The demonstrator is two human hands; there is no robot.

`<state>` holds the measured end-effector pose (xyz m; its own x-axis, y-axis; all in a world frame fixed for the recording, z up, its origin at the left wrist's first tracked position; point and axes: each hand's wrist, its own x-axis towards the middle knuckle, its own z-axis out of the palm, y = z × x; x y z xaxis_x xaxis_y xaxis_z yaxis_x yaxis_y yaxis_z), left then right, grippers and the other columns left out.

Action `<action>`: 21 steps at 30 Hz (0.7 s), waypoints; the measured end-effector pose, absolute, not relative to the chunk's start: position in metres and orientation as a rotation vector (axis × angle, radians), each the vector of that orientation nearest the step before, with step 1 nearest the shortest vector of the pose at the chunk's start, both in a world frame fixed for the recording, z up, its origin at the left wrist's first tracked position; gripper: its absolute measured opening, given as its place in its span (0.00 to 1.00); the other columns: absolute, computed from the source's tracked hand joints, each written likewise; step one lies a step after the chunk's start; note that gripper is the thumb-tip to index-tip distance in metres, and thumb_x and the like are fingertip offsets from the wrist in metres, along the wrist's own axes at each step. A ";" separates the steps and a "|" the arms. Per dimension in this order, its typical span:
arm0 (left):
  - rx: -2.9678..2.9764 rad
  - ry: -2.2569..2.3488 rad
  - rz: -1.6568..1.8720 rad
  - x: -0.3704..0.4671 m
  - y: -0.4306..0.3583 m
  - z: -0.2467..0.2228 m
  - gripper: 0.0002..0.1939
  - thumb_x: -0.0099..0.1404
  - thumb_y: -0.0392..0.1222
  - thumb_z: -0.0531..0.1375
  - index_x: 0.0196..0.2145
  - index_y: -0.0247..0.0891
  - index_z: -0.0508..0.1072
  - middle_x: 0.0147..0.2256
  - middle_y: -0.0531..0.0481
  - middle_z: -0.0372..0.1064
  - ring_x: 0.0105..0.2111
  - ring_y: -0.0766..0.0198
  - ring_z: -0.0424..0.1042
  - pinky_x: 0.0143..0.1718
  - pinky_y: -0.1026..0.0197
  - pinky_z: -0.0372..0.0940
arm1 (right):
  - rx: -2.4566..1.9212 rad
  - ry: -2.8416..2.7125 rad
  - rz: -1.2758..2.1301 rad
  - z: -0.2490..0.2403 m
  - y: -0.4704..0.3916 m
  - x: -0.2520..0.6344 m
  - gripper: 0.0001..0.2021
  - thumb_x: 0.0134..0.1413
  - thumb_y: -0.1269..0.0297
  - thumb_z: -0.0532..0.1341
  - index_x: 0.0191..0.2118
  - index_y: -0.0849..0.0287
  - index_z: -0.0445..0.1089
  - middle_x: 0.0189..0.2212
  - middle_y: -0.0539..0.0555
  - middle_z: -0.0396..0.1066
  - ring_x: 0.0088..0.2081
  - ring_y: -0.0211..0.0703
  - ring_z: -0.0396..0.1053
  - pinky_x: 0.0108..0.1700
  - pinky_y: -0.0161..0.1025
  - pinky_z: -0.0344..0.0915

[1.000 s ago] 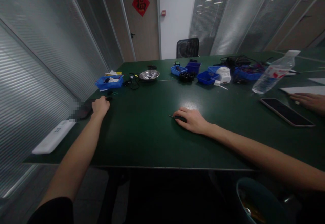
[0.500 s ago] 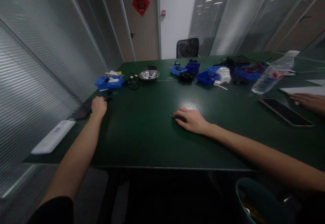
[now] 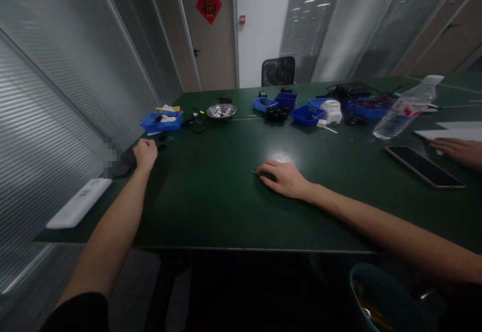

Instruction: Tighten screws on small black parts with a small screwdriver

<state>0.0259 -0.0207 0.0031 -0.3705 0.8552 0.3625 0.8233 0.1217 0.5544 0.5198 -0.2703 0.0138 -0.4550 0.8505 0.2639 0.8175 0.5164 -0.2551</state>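
My right hand (image 3: 283,177) rests on the green table (image 3: 211,206) with its fingers curled round a slim tool (image 3: 253,172). A thin metal tip points left out of the grip; a dark part shows under the fingers. On the left, my left hand (image 3: 145,154) is closed like a fist, thumb side up. Its fingertips are hidden, so I cannot make out anything inside it. Just right of that hand lies a small black round piece (image 3: 161,147). A dark flat object (image 3: 125,166) is partly visible behind its left side.
A white slab-like case (image 3: 80,204) lies at the left edge. Farther back are a blue tray (image 3: 161,121), a metal bowl (image 3: 221,112) and several blue bins (image 3: 306,115). At right are a plastic bottle (image 3: 404,113), a phone (image 3: 424,167) and another person's hand (image 3: 457,151).
My left hand has shifted slightly up and left, away from the small black piece, and more of that piece shows. The right hand has stayed in place.
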 end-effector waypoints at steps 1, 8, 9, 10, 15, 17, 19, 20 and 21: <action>1.743 2.336 1.119 0.027 -0.020 0.003 0.16 0.73 0.40 0.51 0.47 0.28 0.76 0.46 0.30 0.76 0.53 0.42 0.74 0.60 0.45 0.63 | -1.379 -2.407 0.132 0.014 -0.270 0.520 0.14 0.70 0.59 0.59 0.56 0.54 0.72 0.49 0.55 0.74 0.38 0.43 0.72 0.38 0.41 0.63; 1.757 2.224 1.218 0.025 -0.016 0.003 0.15 0.69 0.40 0.59 0.48 0.35 0.83 0.43 0.43 0.81 0.44 0.54 0.78 0.54 0.58 0.67 | -1.375 -2.410 0.138 0.014 -0.270 0.521 0.14 0.70 0.59 0.59 0.57 0.54 0.72 0.49 0.56 0.74 0.38 0.44 0.72 0.38 0.41 0.64; 1.716 2.192 1.232 0.024 -0.014 0.002 0.16 0.69 0.40 0.60 0.50 0.34 0.83 0.43 0.44 0.81 0.43 0.56 0.78 0.53 0.59 0.67 | -1.370 -2.413 0.143 0.014 -0.270 0.521 0.14 0.70 0.59 0.59 0.57 0.54 0.72 0.49 0.56 0.74 0.37 0.44 0.72 0.38 0.41 0.64; 1.678 2.158 1.243 0.023 -0.013 0.002 0.17 0.70 0.40 0.60 0.51 0.33 0.82 0.43 0.43 0.81 0.42 0.57 0.77 0.52 0.60 0.68 | -1.365 -2.413 0.144 0.014 -0.270 0.522 0.14 0.71 0.58 0.59 0.57 0.54 0.72 0.49 0.56 0.74 0.37 0.43 0.72 0.38 0.41 0.64; 1.623 2.081 1.248 0.021 -0.007 -0.003 0.18 0.68 0.36 0.65 0.54 0.28 0.81 0.44 0.41 0.81 0.39 0.61 0.76 0.50 0.60 0.68 | -1.371 -2.411 0.138 0.015 -0.270 0.521 0.14 0.71 0.59 0.59 0.56 0.55 0.72 0.49 0.56 0.73 0.38 0.43 0.72 0.38 0.41 0.63; 1.607 2.053 1.253 0.022 -0.005 -0.004 0.19 0.68 0.34 0.65 0.55 0.27 0.80 0.44 0.40 0.81 0.38 0.62 0.77 0.47 0.62 0.70 | -1.377 -2.412 0.141 0.015 -0.270 0.521 0.14 0.71 0.59 0.59 0.56 0.55 0.72 0.48 0.56 0.73 0.37 0.43 0.72 0.37 0.41 0.63; 1.591 2.026 1.257 0.023 -0.004 -0.004 0.20 0.68 0.33 0.65 0.56 0.27 0.79 0.45 0.38 0.81 0.37 0.63 0.77 0.42 0.63 0.71 | -1.378 -2.414 0.144 0.014 -0.270 0.521 0.14 0.71 0.59 0.58 0.56 0.55 0.72 0.49 0.56 0.73 0.37 0.43 0.71 0.37 0.41 0.63; 1.585 2.016 1.258 0.024 -0.004 -0.004 0.20 0.68 0.33 0.64 0.56 0.27 0.79 0.45 0.38 0.81 0.36 0.63 0.78 0.40 0.64 0.71 | -1.379 -2.415 0.143 0.014 -0.269 0.521 0.14 0.71 0.59 0.58 0.56 0.55 0.72 0.49 0.56 0.73 0.37 0.43 0.71 0.37 0.40 0.63; 1.582 2.009 1.259 0.025 -0.004 -0.004 0.20 0.68 0.33 0.64 0.56 0.27 0.79 0.44 0.37 0.81 0.36 0.62 0.78 0.40 0.64 0.71 | -1.380 -2.414 0.139 0.014 -0.269 0.521 0.14 0.71 0.59 0.58 0.56 0.55 0.72 0.49 0.56 0.73 0.37 0.43 0.72 0.37 0.40 0.63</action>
<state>0.0250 -0.0042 -0.0044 -0.3547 0.8929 0.2774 0.6393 0.0151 0.7688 0.5206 -0.2694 0.0142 -0.4607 0.8499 0.2556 0.8149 0.5192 -0.2577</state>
